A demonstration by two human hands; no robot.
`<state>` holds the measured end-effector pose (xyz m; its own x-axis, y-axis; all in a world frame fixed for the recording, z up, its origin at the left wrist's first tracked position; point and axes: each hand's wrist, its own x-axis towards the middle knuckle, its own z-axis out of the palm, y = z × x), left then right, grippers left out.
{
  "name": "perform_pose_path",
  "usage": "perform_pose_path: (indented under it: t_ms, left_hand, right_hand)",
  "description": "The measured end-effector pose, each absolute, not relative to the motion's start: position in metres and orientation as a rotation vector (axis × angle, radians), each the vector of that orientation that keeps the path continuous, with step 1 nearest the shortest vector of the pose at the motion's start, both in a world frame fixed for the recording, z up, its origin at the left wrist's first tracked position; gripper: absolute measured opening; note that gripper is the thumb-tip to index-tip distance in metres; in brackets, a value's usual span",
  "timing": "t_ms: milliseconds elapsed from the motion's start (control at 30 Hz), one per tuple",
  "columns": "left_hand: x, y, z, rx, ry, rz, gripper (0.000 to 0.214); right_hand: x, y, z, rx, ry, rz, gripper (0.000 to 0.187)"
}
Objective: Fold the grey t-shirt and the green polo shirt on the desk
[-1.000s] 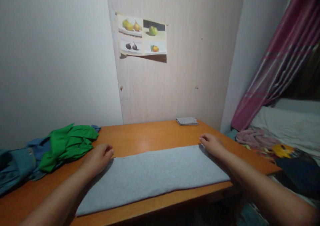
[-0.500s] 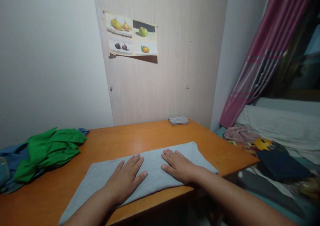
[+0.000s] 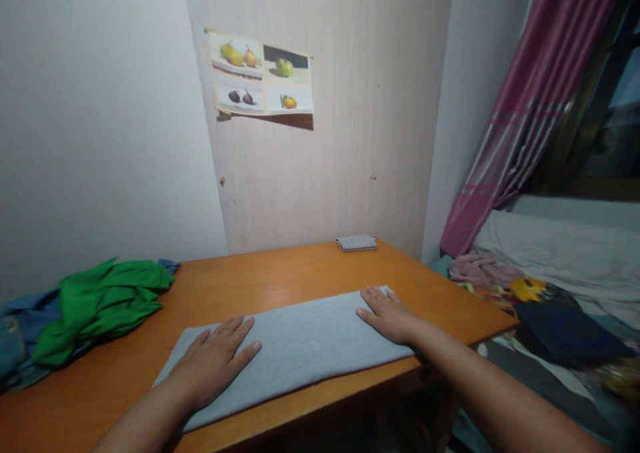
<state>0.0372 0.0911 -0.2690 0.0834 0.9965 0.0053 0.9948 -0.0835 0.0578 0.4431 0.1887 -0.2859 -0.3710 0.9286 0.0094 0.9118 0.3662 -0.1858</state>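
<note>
A long grey folded cloth (image 3: 300,343) lies flat across the front of the orange wooden table (image 3: 280,279). My left hand (image 3: 215,356) rests palm down on its left part, fingers stretched out. My right hand (image 3: 387,314) lies flat on the cloth's right end, fingers also spread. Neither hand holds anything.
A green garment (image 3: 100,303) lies crumpled on blue clothes (image 3: 15,333) at the table's left. A small folded striped cloth (image 3: 357,242) sits at the back edge by the wall. A bed with mixed clothes (image 3: 540,293) stands to the right, under a pink curtain (image 3: 525,119).
Both hands slid apart along the grey cloth from its middle, the left toward the left end and the right toward the right end. One second ago they were at the cloth's far ends.
</note>
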Motion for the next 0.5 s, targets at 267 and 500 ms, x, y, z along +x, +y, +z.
perform_pose_path:
  t_ms: [267,500]
  left_hand:
    - [0.003,0.079,-0.267,2.152,2.233,0.062,0.079]
    - [-0.033,0.064,-0.270,1.971,2.402,0.103,0.074]
  right_hand:
    - [0.449,0.195,-0.299,-1.686,-2.472,0.159,0.092]
    - [0.451,0.198,-0.304,-1.683,-2.475,0.109,0.088]
